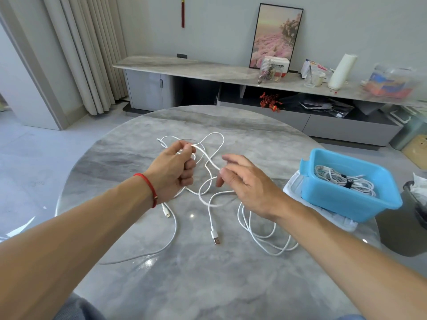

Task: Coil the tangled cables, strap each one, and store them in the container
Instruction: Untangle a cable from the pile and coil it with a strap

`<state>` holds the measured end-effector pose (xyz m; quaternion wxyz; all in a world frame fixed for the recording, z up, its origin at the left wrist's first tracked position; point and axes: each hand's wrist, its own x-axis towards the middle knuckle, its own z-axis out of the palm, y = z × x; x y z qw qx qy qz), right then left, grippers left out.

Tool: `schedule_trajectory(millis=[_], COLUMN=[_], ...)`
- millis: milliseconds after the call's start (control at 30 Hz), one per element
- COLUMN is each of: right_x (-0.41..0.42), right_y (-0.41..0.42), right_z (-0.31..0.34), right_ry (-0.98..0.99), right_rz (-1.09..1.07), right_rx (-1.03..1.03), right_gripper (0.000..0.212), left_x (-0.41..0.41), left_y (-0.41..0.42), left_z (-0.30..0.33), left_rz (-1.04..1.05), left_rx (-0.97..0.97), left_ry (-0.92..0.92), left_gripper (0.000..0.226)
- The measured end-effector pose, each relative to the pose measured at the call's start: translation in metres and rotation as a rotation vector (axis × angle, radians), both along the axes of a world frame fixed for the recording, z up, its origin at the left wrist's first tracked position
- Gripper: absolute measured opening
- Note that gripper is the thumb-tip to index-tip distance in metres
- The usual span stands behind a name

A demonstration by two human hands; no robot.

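A tangle of white cables point(209, 195) lies on the round grey marble table point(208, 273), with a USB plug point(216, 237) pointing toward me. My left hand point(173, 169) grips a strand of the cable, lifted above the table. My right hand point(245, 181) hovers beside it with relaxed fingers; its thumb and forefinger touch the strand running from my left hand. A blue container point(346, 204) stands at the table's right edge and holds a coiled white cable with a black strap point(346, 180).
A white lid point(295, 188) lies under the blue container. A dark bin point(413, 218) stands beside the table on the right. Behind the table runs a long low cabinet point(208, 70) with a framed picture, boxes and a white roll.
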<state>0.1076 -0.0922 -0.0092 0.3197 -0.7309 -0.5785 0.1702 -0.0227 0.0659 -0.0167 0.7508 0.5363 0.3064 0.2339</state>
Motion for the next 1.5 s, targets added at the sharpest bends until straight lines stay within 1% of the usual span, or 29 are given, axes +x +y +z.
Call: schedule_trajectory(millis=[100, 167, 233, 267, 300, 367, 400, 467, 533, 600, 633, 667, 700, 767, 800, 867, 933, 1033, 1067, 1133, 1167, 1233, 1300, 1333, 1400, 1500], right_x=[-0.007, -0.012, -0.017, -0.019, -0.021, -0.025, -0.025, -0.025, -0.024, -0.02, -0.017, -0.015, -0.012, -0.006, -0.005, -0.003, -0.006, -0.013, -0.014, -0.013, -0.012, -0.009, -0.007, -0.006, -0.006, -0.011], right_y=[-0.001, 0.0, 0.002, 0.002, 0.003, 0.003, 0.003, 0.004, 0.005, 0.005, 0.003, 0.001, -0.001, -0.004, -0.004, -0.003, 0.0, 0.006, 0.008, 0.008, 0.007, 0.005, 0.004, 0.004, 0.004, 0.005], right_z=[0.007, 0.009, 0.007, 0.005, 0.005, 0.006, 0.007, 0.008, 0.008, 0.006, 0.005, 0.004, 0.003, 0.003, 0.004, 0.003, 0.002, 0.004, 0.006, 0.01, 0.011, 0.011, 0.01, 0.009, 0.007, 0.004], right_ry=[0.007, -0.089, -0.189, -0.24, -0.296, -0.367, -0.383, -0.408, -0.353, -0.246, -0.175, -0.106, -0.074, -0.115, -0.132, -0.092, 0.036, 0.37, 0.471, 0.586, 0.618, 0.676, 0.702, 0.702, 0.638, 0.371], right_rz=[0.04, 0.065, 0.059, 0.048, 0.036, 0.014, 0.008, 0.006, 0.003, -0.013, -0.014, 0.0, 0.021, 0.041, 0.031, -0.023, -0.127, -0.311, -0.347, -0.386, -0.399, -0.427, -0.432, -0.422, -0.38, -0.347], right_rx=[0.073, 0.061, 0.03, 0.01, -0.014, -0.067, -0.089, -0.113, -0.135, -0.198, -0.236, -0.256, -0.249, -0.183, -0.132, -0.036, 0.032, 0.138, 0.164, 0.192, 0.2, 0.213, 0.197, 0.176, 0.107, 0.03], right_gripper=[0.037, 0.035, 0.032, 0.029, 0.027, 0.029, 0.03, 0.031, 0.032, 0.043, 0.045, 0.041, 0.036, 0.032, 0.032, 0.034, 0.034, 0.033, 0.033, 0.033, 0.033, 0.033, 0.035, 0.035, 0.035, 0.033], left_x=[0.002, 0.006, 0.008, 0.009, 0.009, 0.008, 0.008, 0.006, 0.005, 0.003, 0.002, 0.001, -0.001, -0.003, -0.004, -0.003, -0.001, 0.001, 0.003, 0.004, 0.004, 0.002, -0.001, -0.002, -0.002, 0.0], left_y=[0.0, -0.006, -0.011, -0.013, -0.015, -0.019, -0.021, -0.021, -0.02, -0.015, -0.011, -0.007, -0.005, -0.003, -0.004, -0.008, -0.011, -0.014, -0.014, -0.013, -0.013, -0.014, -0.016, -0.018, -0.023, -0.03], left_z=[0.0, 0.004, 0.005, 0.004, 0.004, 0.003, 0.002, -0.001, -0.003, -0.002, -0.001, 0.0, 0.001, 0.002, 0.003, 0.005, 0.009, 0.01, 0.009, 0.005, 0.003, -0.003, -0.011, -0.013, -0.012, -0.006], left_rz=[-0.034, -0.112, -0.197, -0.236, -0.276, -0.338, -0.339, -0.278, -0.221, -0.148, -0.115, -0.098, -0.097, -0.129, -0.156, -0.212, -0.25, -0.275, -0.264, -0.225, -0.207, -0.206, -0.263, -0.304, -0.363, -0.365], left_rx=[-0.01, -0.059, -0.085, -0.057, -0.004, 0.125, 0.168, 0.195, 0.159, 0.108, 0.076, 0.035, -0.005, -0.06, -0.08, -0.142, -0.215, -0.278, -0.265, -0.166, -0.071, 0.2, 0.407, 0.452, 0.452, 0.326], left_ry=[0.009, 0.019, 0.039, 0.058, 0.073, 0.077, 0.082, 0.106, 0.082, 0.04, 0.03, 0.026, 0.026, 0.042, 0.06, 0.08, 0.058, -0.013, -0.021, 0.032, 0.09, 0.201, 0.24, 0.248, 0.248, 0.208], left_gripper=[0.025, 0.029, 0.039, 0.043, 0.04, 0.025, 0.019, 0.022, 0.027, 0.028, 0.027, 0.026, 0.024, 0.024, 0.027, 0.036, 0.044, 0.049, 0.051, 0.049, 0.042, 0.024, 0.019, 0.02, 0.023, 0.023])
